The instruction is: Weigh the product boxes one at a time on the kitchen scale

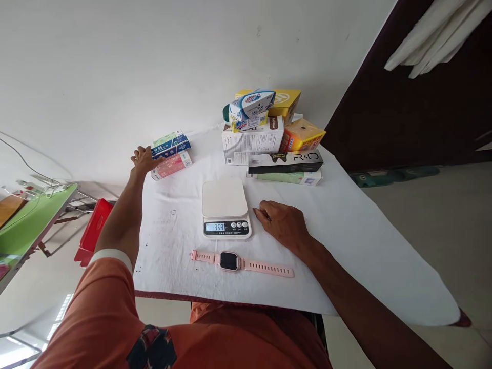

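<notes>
My left hand [143,159] reaches to the far left of the table, at the left ends of several small cartons. Its fingers are spread, and the thumb lies along the blue toothpaste box [171,148] and the pink box [172,165]. A green and white box [168,137] lies just behind them. My right hand [283,221] rests on the cloth with its fingers curled in, right of the white digital scale [224,200]; nothing shows in it. The scale's plate is bare and its display reads about 363. In front lies a pink smartwatch [229,261], strap stretched out.
At the back right stand stacked cartons: a white box [251,141], a blue and white box [251,104], a yellow box [286,102], an orange pack [303,136] and a black toothpaste box [285,162]. A wall borders the table behind. A green table [42,220] and red bin [94,230] are left.
</notes>
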A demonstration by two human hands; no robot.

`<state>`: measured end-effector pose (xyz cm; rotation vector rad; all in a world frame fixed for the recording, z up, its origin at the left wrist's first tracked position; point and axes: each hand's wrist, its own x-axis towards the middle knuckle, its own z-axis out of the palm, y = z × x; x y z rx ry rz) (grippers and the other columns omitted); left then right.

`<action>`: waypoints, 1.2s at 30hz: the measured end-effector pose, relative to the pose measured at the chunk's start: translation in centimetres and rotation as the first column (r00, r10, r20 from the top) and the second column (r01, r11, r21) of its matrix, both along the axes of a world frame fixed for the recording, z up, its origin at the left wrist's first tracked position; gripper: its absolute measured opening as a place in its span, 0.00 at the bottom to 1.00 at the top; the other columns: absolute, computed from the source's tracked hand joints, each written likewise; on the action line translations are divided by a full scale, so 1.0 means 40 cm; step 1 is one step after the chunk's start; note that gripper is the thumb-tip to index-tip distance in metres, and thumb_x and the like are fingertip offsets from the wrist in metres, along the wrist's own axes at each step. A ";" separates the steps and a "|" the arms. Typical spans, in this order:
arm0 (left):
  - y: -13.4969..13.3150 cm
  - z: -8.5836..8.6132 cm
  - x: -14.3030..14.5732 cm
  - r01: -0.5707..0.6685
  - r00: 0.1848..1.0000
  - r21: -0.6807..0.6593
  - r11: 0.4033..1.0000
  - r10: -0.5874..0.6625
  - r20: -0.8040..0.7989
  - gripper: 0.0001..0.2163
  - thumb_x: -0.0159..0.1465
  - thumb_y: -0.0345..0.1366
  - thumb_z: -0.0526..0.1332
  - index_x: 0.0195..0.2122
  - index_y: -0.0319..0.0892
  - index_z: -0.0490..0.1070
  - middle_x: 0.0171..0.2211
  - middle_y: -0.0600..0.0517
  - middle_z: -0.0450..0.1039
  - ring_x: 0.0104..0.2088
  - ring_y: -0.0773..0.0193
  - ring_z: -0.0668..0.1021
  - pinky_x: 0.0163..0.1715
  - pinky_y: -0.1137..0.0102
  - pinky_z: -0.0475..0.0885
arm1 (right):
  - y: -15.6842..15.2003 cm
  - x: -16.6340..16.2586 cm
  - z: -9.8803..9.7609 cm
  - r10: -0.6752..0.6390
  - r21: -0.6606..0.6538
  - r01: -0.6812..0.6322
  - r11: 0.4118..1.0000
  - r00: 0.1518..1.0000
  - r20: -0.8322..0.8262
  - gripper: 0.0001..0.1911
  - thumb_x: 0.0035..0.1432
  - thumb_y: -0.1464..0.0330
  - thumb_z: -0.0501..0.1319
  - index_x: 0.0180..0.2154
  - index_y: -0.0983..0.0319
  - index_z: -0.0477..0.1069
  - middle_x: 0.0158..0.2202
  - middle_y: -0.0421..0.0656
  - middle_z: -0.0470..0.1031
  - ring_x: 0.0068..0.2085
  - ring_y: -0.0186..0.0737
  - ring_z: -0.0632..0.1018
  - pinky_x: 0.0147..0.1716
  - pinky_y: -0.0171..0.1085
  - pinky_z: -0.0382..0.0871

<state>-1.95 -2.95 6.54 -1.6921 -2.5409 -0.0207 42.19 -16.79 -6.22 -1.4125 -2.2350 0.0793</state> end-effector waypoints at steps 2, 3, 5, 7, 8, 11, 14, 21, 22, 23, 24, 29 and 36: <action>0.019 0.005 -0.001 -0.012 1.000 -0.028 1.000 0.011 -0.010 0.36 0.60 0.61 0.59 0.61 0.39 0.65 0.65 0.27 0.57 0.65 0.30 0.61 0.61 0.43 0.58 | 0.000 0.000 0.000 0.000 -0.005 0.000 1.000 1.000 -0.003 0.20 0.69 0.64 0.53 0.24 0.61 0.66 0.21 0.40 0.70 0.22 0.33 0.65 0.24 0.34 0.46; 0.026 0.005 0.000 -0.019 1.000 -0.033 0.999 0.018 -0.014 0.36 0.60 0.62 0.59 0.59 0.39 0.66 0.65 0.26 0.57 0.64 0.29 0.61 0.60 0.43 0.58 | 0.000 0.000 0.000 -0.002 -0.005 0.002 1.000 1.000 -0.006 0.19 0.69 0.64 0.53 0.24 0.61 0.66 0.21 0.40 0.70 0.22 0.33 0.65 0.24 0.34 0.47; 0.034 0.003 0.003 -0.029 0.999 -0.002 1.000 0.029 -0.018 0.36 0.59 0.62 0.59 0.58 0.37 0.67 0.63 0.25 0.58 0.64 0.28 0.62 0.60 0.43 0.58 | 0.000 0.000 0.001 -0.007 -0.006 0.007 1.000 1.000 -0.012 0.19 0.68 0.64 0.53 0.24 0.61 0.66 0.21 0.40 0.70 0.22 0.33 0.65 0.25 0.34 0.47; 0.032 -0.003 0.006 -0.030 0.999 0.073 0.997 0.031 -0.011 0.36 0.59 0.62 0.60 0.58 0.37 0.68 0.62 0.25 0.58 0.64 0.28 0.61 0.59 0.42 0.59 | 0.000 0.000 0.002 -0.007 -0.011 0.007 1.000 1.000 -0.017 0.19 0.68 0.64 0.53 0.24 0.61 0.66 0.21 0.40 0.71 0.23 0.33 0.66 0.25 0.35 0.47; 0.028 -0.007 0.008 -0.023 1.000 0.119 0.993 0.024 -0.004 0.35 0.59 0.61 0.61 0.57 0.38 0.68 0.62 0.25 0.58 0.64 0.28 0.61 0.59 0.42 0.60 | 0.000 0.000 0.002 -0.006 -0.014 0.006 1.000 1.000 -0.018 0.19 0.68 0.64 0.53 0.24 0.61 0.66 0.21 0.40 0.71 0.23 0.33 0.66 0.25 0.35 0.47; 0.005 -0.020 0.008 -0.001 0.999 0.226 0.974 -0.010 0.047 0.30 0.59 0.57 0.64 0.54 0.41 0.68 0.61 0.29 0.60 0.63 0.31 0.64 0.57 0.44 0.62 | 0.000 0.000 0.003 -0.008 -0.020 0.008 1.000 1.000 -0.013 0.19 0.69 0.64 0.53 0.24 0.61 0.66 0.22 0.41 0.71 0.23 0.34 0.66 0.25 0.35 0.46; -0.028 -0.025 0.006 -0.019 0.992 0.275 0.961 -0.016 0.125 0.24 0.61 0.52 0.65 0.53 0.43 0.66 0.58 0.34 0.64 0.61 0.38 0.67 0.58 0.47 0.64 | 0.001 0.000 0.006 -0.015 -0.032 0.014 0.999 1.000 -0.007 0.19 0.69 0.64 0.52 0.25 0.60 0.65 0.22 0.41 0.71 0.23 0.34 0.66 0.25 0.35 0.46; -0.177 0.028 0.049 0.139 0.978 0.376 0.916 -0.186 0.093 0.20 0.65 0.46 0.63 0.55 0.45 0.63 0.56 0.40 0.65 0.59 0.44 0.70 0.59 0.51 0.66 | -0.001 -0.001 0.016 -0.013 -0.065 0.013 0.998 1.000 -0.001 0.19 0.68 0.64 0.51 0.24 0.60 0.65 0.22 0.42 0.72 0.23 0.35 0.66 0.25 0.36 0.46; -0.210 0.036 0.069 0.191 0.968 0.369 0.909 -0.237 0.084 0.20 0.65 0.45 0.64 0.55 0.45 0.63 0.55 0.40 0.66 0.58 0.46 0.70 0.59 0.52 0.66 | 0.000 -0.001 0.016 -0.013 -0.065 0.012 0.998 1.000 -0.009 0.19 0.68 0.64 0.51 0.24 0.60 0.65 0.22 0.42 0.72 0.23 0.35 0.67 0.25 0.36 0.46; -0.244 0.040 0.093 0.250 0.952 0.355 0.901 -0.296 0.081 0.20 0.65 0.45 0.64 0.55 0.45 0.63 0.55 0.41 0.66 0.57 0.47 0.71 0.58 0.53 0.66 | 0.000 -0.001 0.016 -0.010 -0.068 0.009 0.998 1.000 -0.018 0.19 0.68 0.64 0.51 0.24 0.60 0.65 0.22 0.42 0.72 0.23 0.36 0.67 0.25 0.36 0.47; -0.278 0.040 0.120 0.310 0.931 0.336 0.890 -0.356 0.084 0.21 0.65 0.45 0.65 0.55 0.46 0.63 0.54 0.42 0.67 0.56 0.48 0.71 0.58 0.53 0.67 | 0.001 0.000 0.015 -0.006 -0.073 0.004 0.997 1.000 -0.027 0.19 0.68 0.63 0.51 0.25 0.60 0.66 0.23 0.42 0.72 0.24 0.36 0.68 0.25 0.36 0.47; -0.414 0.001 0.267 0.549 0.782 0.267 0.792 -0.599 0.171 0.18 0.66 0.45 0.65 0.53 0.46 0.64 0.50 0.46 0.69 0.51 0.52 0.72 0.55 0.56 0.66 | 0.005 0.004 0.023 -0.025 -0.134 0.014 0.991 0.996 -0.081 0.18 0.69 0.62 0.51 0.28 0.59 0.68 0.25 0.43 0.75 0.25 0.38 0.71 0.26 0.36 0.51; -0.441 -0.050 0.361 0.636 0.706 0.185 0.749 -0.662 0.252 0.16 0.70 0.47 0.61 0.53 0.45 0.64 0.49 0.46 0.69 0.49 0.52 0.71 0.51 0.56 0.66 | 0.011 0.007 0.050 -0.121 -0.220 0.089 0.971 0.983 -0.137 0.15 0.70 0.65 0.50 0.34 0.60 0.70 0.29 0.46 0.79 0.28 0.42 0.76 0.29 0.37 0.57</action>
